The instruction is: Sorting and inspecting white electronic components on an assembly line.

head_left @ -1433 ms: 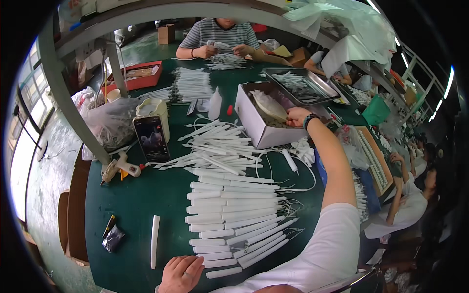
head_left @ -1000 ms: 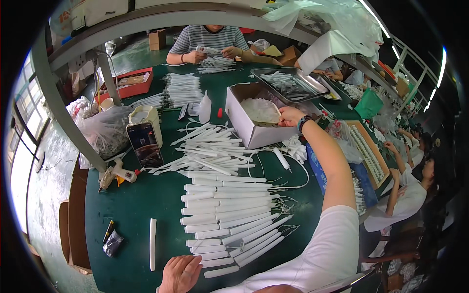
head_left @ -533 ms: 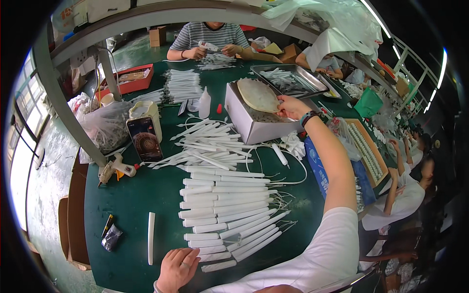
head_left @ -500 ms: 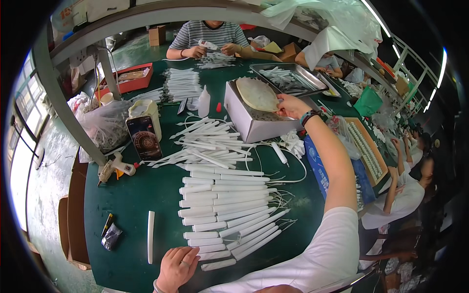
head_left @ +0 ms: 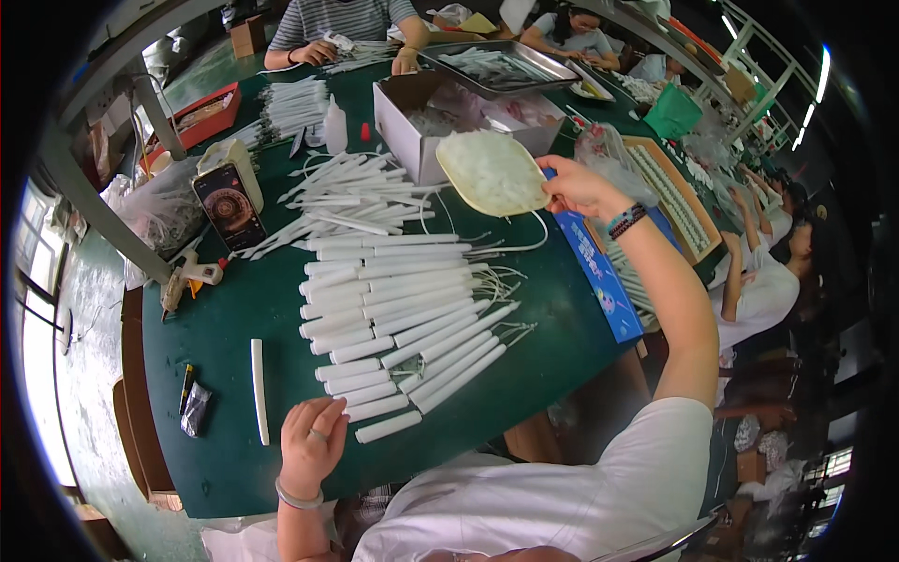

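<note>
Now that the cream dish (head_left: 485, 211) at twelve o'clock has left the white box (head_left: 395, 131), its pale pieces (head_left: 492, 167) seem nearer the white tubes (head_left: 421, 293); the right hand's (head_left: 582, 190) grip pinches its edge, the left hand's (head_left: 312, 437), at seven o'clock, slack and empty.

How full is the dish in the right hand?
Not empty: whitish material covers most of the dish, held in the right hand; how deep, I cannot tell.

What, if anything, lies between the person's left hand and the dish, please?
White sticks lie on the table between the left hand and the dish, which the right hand holds by its edge; nothing visible stands upright there.
</note>
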Demonstrator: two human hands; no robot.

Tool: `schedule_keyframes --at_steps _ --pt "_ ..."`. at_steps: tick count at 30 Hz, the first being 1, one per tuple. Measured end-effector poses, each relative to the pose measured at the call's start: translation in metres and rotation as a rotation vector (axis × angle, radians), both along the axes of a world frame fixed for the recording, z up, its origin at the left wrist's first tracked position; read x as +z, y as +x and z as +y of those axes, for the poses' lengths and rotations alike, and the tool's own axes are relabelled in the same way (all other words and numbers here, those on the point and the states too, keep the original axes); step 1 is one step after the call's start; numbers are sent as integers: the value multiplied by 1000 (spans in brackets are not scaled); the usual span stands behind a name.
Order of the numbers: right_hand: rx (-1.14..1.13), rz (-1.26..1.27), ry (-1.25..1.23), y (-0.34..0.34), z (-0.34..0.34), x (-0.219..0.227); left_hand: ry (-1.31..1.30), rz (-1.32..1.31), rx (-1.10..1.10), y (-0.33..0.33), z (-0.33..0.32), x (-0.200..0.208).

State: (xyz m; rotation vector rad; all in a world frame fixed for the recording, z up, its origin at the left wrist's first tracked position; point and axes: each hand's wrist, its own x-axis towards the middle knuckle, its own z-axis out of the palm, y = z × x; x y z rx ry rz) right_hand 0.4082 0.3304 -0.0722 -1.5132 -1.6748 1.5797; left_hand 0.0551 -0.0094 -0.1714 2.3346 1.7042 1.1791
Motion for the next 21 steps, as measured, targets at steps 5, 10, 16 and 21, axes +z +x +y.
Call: schedule_keyframes --at_steps 5,10,16,21 --pt "-139 -34 -66 61 -80 -49 39 -23 -3 6 -3 -5" --pt "-238 -65 -103 102 -147 -87 36 -6 -15 11 -8 -7" --pt "-280 -72 -105 123 -191 -106 -59 133 -102 23 -10 -5" --pt "-292 -167 16 137 -199 -117 -140 231 -153 39 -20 5"
